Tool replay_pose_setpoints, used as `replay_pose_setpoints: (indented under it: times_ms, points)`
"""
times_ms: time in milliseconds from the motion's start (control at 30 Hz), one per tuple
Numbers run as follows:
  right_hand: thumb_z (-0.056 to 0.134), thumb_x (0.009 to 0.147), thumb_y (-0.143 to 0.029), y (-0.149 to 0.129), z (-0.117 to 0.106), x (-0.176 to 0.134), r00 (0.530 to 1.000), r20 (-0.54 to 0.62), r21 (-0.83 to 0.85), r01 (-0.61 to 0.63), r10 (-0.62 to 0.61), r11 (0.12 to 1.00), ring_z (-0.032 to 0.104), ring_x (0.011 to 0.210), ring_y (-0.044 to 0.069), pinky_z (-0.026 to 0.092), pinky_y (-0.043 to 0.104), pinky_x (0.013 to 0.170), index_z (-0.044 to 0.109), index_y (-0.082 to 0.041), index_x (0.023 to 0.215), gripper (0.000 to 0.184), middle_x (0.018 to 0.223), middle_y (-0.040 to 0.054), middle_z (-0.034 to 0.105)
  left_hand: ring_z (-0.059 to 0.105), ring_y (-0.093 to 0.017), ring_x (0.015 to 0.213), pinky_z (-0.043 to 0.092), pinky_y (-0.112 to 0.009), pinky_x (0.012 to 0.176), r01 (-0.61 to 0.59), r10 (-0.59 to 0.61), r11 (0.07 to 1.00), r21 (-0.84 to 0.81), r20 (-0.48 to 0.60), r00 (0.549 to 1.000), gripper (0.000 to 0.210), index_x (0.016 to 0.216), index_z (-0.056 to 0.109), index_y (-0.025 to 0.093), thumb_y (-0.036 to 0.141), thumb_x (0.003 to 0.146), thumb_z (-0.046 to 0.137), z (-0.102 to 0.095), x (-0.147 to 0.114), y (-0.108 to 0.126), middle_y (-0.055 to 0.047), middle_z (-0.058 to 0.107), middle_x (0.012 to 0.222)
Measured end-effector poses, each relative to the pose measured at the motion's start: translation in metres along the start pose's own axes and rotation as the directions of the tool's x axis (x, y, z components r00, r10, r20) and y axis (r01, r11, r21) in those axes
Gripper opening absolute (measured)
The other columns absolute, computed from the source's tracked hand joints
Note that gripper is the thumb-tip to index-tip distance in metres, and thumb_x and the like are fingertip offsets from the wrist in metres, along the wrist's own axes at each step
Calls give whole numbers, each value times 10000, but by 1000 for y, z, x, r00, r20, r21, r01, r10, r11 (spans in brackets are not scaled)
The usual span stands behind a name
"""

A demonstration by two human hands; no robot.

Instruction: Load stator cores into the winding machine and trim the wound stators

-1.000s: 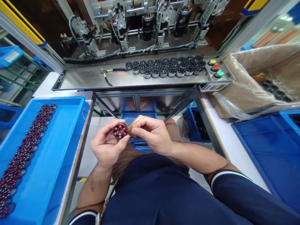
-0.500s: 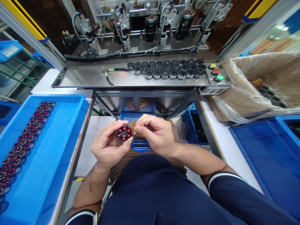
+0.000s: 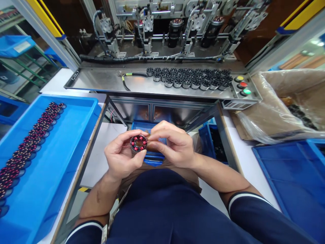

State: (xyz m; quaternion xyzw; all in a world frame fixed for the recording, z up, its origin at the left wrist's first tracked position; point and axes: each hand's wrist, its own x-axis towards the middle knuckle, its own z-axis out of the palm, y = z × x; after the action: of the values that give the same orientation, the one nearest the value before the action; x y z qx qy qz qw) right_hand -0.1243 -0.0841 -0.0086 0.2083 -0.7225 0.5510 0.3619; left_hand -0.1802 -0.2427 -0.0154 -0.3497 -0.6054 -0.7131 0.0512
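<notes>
Gripping a round, dark-rimmed ring (image 3: 141, 148) of glossy red coils, the left hand (image 3: 119, 153) holds it before the navy shirt (image 3: 162, 203). The right hand (image 3: 175, 145) bends its fingertips to the rim; whether they pinch anything, I cannot tell. Ribbed black-and-silver cylinders (image 3: 188, 82) stand toward the smooth metal tray (image 3: 99, 79)'s right end.
</notes>
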Motion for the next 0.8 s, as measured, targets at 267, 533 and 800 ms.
replay_pose_setpoints:
  times_ms: [267,533,800]
  points:
    - [696,840,-54,-15,18,-15,979,-148,12,-142,143,990,635,693,117,529,251,637,664,-168,822,119,758,23,682,751,-179,895,632,-293,789,-78,86,991,110,-70,994,468,1110,710,199,50,668,747,0,-6,-2,-36,777,1008]
    - [765,833,-161,-7,5,-11,996,-53,62,-72,75,995,650,760,140,552,281,688,700,-173,936,122,817,34,685,751,-169,853,631,-275,764,19,-17,999,31,-53,998,407,1081,727,207,104,691,781,-1,-5,4,-35,782,968]
    - [763,847,-340,9,-20,23,947,269,54,167,-176,984,684,980,190,561,401,873,717,-175,1073,284,1023,87,720,763,-195,744,642,-284,686,311,-288,903,-296,122,950,370,1021,757,232,297,676,872,-4,-2,2,-45,791,890]
